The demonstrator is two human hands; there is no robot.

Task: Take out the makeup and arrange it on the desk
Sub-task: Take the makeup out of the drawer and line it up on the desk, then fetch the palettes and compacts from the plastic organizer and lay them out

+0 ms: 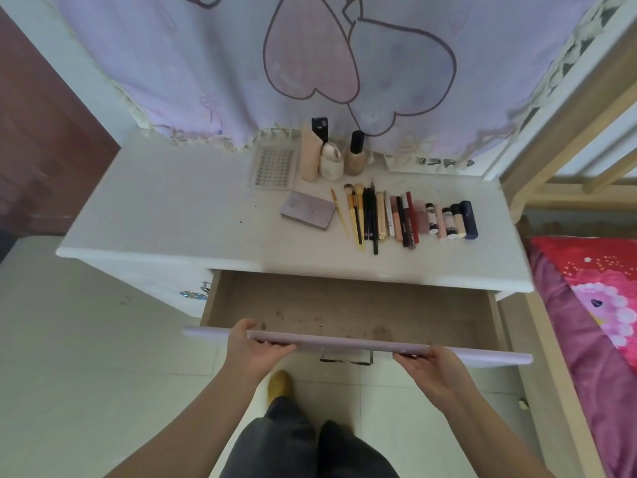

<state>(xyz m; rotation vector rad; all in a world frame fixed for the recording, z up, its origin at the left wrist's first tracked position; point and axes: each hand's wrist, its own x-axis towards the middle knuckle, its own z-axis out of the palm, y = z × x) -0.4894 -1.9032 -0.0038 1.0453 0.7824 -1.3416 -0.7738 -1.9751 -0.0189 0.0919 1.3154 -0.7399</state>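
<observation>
**deskfan22:** So, quick check on where you're at rn. Both your hands are sitting on the drawer front [355, 343]. Your left hand [253, 346] is gripping the top edge w/ the thumb hooked over the inside and the fingers curling under the panel. Your right hand [431, 365] is doing the same further along, though its thumb is hidden behind the edge, so I can't tell exactly how it's lying. The handle [346, 358] is hanging untouched between them.

**tidy_op:** And the makeup itself?

**deskfan22:** Looking all out already imo. The drawer floor [344, 305] is showing nothing but bare board w/ a few stains. On the desk [165, 208] you're having a row of brushes, pencils and lipsticks [406, 217] lying side by side, a grey palette [307, 209] just left of them, a clear lash tray [274, 168] behind that, plus a tube [310, 153], a pale rounded bottle [331, 162] and a foundation bottle [355, 153] standing upright at the back, near the curtain [241, 63].

**tidy_op:** So what's the step then?

**deskfan22:** Prob the wrap-up, i.e. you're dealing w/ the drawer, not the products. Can't say from one shot if you're pulling or pushing tho. If you're closing it, you're needing an even push w/ both hands so it isn't skewing on the rails, and you're wanting that left thumb off the inside edge before the front meets the desk.
</observation>
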